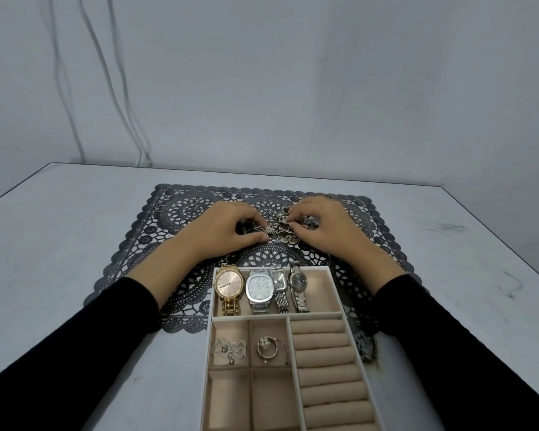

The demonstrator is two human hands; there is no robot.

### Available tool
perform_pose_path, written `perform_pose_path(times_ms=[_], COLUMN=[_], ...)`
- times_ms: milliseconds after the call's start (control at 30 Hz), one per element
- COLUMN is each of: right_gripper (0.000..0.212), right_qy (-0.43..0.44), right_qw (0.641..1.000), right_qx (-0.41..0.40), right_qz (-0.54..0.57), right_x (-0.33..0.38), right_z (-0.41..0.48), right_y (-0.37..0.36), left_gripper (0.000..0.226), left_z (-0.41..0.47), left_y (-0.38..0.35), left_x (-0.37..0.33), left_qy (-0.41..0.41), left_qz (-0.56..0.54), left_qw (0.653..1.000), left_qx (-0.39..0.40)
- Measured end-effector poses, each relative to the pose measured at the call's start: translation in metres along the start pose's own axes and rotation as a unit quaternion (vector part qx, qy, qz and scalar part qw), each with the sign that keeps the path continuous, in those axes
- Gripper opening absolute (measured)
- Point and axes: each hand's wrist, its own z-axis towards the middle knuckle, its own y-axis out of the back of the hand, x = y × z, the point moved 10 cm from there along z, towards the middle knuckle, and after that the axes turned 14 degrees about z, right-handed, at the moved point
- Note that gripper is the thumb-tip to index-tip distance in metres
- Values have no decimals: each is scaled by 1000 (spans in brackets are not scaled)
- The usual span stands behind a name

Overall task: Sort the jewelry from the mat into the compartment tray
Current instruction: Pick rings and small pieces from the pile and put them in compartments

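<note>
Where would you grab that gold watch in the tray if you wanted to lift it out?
Come straight down from above and pinch the gold watch by its bracelet just below the dial. The round case sits tight between the tray wall and the silver watch, but the narrower bracelet leaves gaps for fingers on both sides.

A dark lace mat (199, 206) is laid mid-table (59, 244). A tray (318, 314) is set at the near edge, overlapping the mat.
</note>
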Motion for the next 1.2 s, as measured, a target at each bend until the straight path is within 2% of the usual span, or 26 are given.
perform_pose_path(times_ms=[267, 600, 767, 967, 1200], right_gripper=[6, 20, 16, 9, 15], right_qy=[-79, -75, -106, -166, -185], right_qw=[994, 992, 986, 960, 919], right_qx=[34, 41, 33, 22, -54], right_qz=[64, 90, 124, 226, 345], right_x=[-13, -11, -16, -16, -9], right_z=[1, 3, 1, -4, -9], right_y=[-6, -3, 0, 3, 17], left_gripper=[14, 8, 6, 8, 10], left_z=[-2, -4, -4, -8, -23], left_y=[6, 14, 14, 21, 33], left_x=[9, 18, 23, 27, 31], left_qy=[36, 80, 104, 140, 190], left_qz=[-37, -115, -144, -199, -265], left_qw=[998, 987, 980, 965, 937], left_qx=[-37, -78, -86, -100, -128])
